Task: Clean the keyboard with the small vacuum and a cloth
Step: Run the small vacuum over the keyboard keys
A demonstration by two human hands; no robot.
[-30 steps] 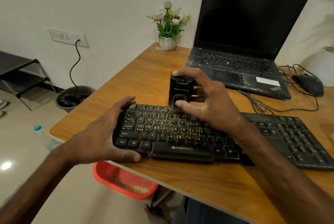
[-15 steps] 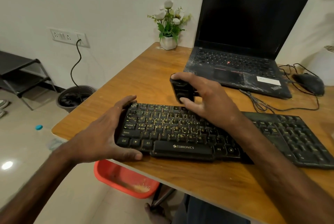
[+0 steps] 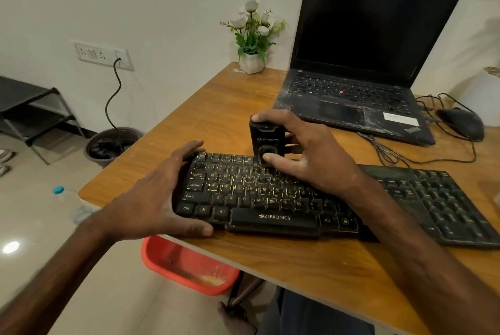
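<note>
Wooden desk [image 3: 297, 267]: keyboard [image 3: 270, 199] is clasped at its left end by left hand [image 3: 159, 199]; small vacuum [image 3: 266, 142] is gripped upright on the top keys by right hand [image 3: 311, 156]. Vacuuming is judged underway; wiping not yet done.

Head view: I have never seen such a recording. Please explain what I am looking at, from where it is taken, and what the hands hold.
There is no machine here. A person wears a camera on the head, so you look forward and down at their own two hands. On a wooden table lie a black keyboard, a second keyboard to its right, an open laptop, a mouse and a small flower pot. The left hand grips the keyboard's left end. The right hand holds a small black vacuum upright on the far key rows. No cloth is visible.
</note>
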